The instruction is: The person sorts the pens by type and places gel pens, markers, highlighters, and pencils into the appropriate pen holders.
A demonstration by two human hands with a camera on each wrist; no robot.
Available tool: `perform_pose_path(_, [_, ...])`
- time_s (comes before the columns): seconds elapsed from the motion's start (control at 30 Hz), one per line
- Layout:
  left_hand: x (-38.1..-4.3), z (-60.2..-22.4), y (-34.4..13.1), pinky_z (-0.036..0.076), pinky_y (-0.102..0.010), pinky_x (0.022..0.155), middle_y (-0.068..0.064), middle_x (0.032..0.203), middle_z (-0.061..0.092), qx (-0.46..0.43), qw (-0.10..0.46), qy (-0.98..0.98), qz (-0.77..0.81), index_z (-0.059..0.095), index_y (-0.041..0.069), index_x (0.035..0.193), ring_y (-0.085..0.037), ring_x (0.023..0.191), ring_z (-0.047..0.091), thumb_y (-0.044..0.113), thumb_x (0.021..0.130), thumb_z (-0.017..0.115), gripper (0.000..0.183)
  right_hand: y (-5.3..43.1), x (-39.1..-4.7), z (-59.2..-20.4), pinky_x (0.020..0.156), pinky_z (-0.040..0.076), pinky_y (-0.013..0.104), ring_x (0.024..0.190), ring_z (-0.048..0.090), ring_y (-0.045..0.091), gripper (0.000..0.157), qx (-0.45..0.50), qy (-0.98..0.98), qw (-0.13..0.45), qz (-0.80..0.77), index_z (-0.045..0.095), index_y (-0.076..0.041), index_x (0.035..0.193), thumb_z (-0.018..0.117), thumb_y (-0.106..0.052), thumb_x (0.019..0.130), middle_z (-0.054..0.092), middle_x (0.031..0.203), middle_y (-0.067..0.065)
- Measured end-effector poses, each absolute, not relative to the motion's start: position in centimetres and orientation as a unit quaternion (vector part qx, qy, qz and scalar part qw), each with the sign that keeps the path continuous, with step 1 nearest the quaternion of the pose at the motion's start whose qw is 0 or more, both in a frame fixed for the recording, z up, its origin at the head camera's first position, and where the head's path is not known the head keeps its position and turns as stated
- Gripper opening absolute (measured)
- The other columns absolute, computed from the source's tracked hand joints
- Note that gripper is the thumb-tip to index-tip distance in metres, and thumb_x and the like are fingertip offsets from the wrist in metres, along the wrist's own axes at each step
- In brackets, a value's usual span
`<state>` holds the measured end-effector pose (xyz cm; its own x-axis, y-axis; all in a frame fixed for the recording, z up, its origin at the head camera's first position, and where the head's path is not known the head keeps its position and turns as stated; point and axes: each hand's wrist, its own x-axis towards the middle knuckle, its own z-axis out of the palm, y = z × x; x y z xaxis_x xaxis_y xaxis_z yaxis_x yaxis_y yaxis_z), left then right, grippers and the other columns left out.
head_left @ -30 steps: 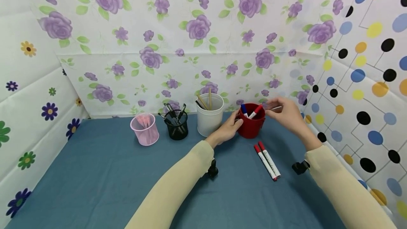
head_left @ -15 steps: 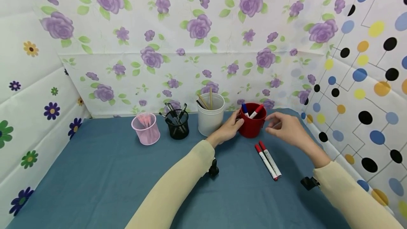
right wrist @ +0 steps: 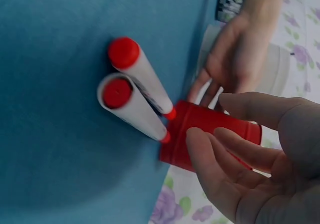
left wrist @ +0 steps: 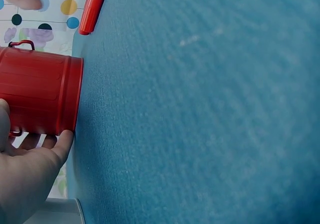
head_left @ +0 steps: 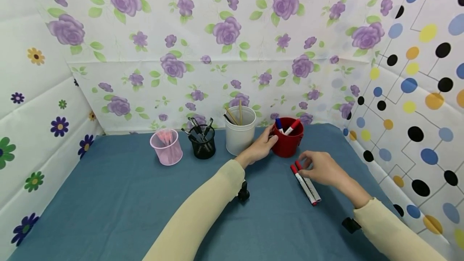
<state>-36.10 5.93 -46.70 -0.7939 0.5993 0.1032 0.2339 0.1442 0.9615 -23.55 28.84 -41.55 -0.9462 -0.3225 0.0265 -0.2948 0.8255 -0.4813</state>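
My left hand [head_left: 258, 148] holds the left side of a small red bucket [head_left: 286, 145], thumb and fingers against its wall in the left wrist view. A blue-capped marker [head_left: 278, 125] and a red-capped marker [head_left: 292, 127] stick out of the bucket. Two white markers with red caps, a left one [head_left: 303, 185] and a right one [head_left: 313, 190], lie side by side in front of it. Over their capped ends hovers my right hand [head_left: 322, 169]. In the right wrist view its thumb and fingers are bent but apart, nothing between them, clear of both markers [right wrist: 147, 78].
Left of the bucket stand a white bucket [head_left: 239, 138] with pencils, a black mesh cup [head_left: 203, 150] with pens, and a pink cup [head_left: 168, 154] with pink sticks. A blue cloth [head_left: 119, 200] covers the table. Patterned sheets wall the back and sides.
My right hand has come away from the red bucket's right side, where it was a second ago, down and toward me over the two lying markers. The left hand stays at the bucket.
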Motion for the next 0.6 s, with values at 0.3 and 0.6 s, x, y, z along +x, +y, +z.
perform_pose_path(0.3, [-36.0,-46.7,5.8,0.030,-0.049,0.127,-0.008,0.174,0.024,0.270,0.163,0.747,0.585,0.010,0.023,0.173,-0.026,0.161,0.024,0.037,0.117,0.039,0.064,28.1,-22.9,-42.7,0.060,0.056,0.035,0.069,0.064,0.014,0.038,-0.154,0.959,0.059,-0.230,0.070,0.005,0.121,0.084,-0.012,0.090,0.070,0.089,0.008])
perform_pose_path(0.6, [-36.2,-46.8,5.8,0.031,-0.048,0.127,-0.007,0.175,0.023,0.271,0.166,0.752,0.577,0.007,0.025,0.173,-0.025,0.161,0.023,0.037,0.117,0.038,0.064,27.6,-22.4,-42.9,0.055,0.049,0.032,0.061,0.057,0.014,0.034,-0.136,0.963,0.069,-0.221,0.070,0.003,0.117,0.084,-0.010,0.089,0.062,0.077,0.003])
